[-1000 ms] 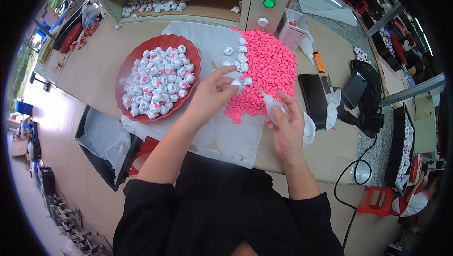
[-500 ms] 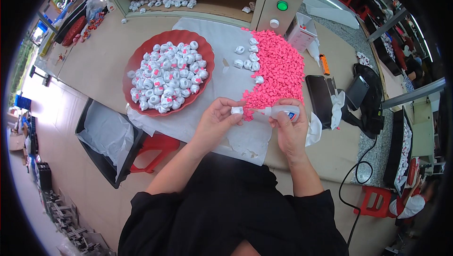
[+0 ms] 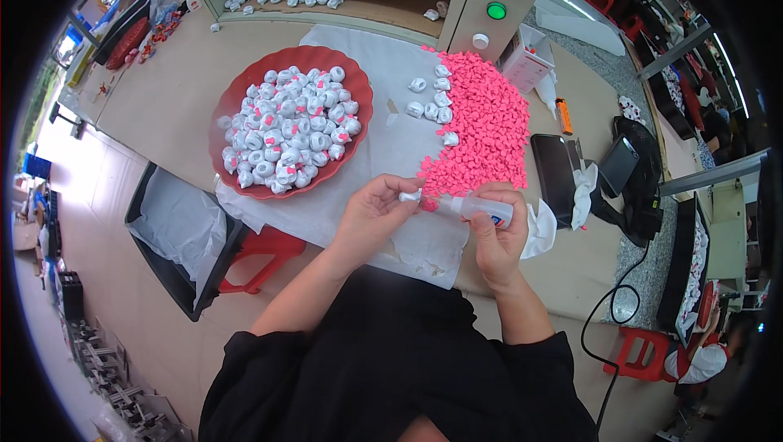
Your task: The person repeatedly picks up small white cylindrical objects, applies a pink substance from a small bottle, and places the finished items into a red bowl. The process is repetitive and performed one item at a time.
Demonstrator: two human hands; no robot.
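Your left hand (image 3: 371,218) pinches a small white ring-shaped plastic piece (image 3: 410,196) between thumb and fingertips; your right hand (image 3: 495,234) is wrapped closed around a small clear squeeze bottle (image 3: 477,209), its nozzle pointing toward nine o'clock and meeting that piece. At twelve o'clock from your hands lies the heap of small pink plastic bits (image 3: 481,128) on the white cloth (image 3: 383,144); at eleven o'clock sits the round red bowl (image 3: 360,128), filled with white pieces carrying pink inserts (image 3: 289,128).
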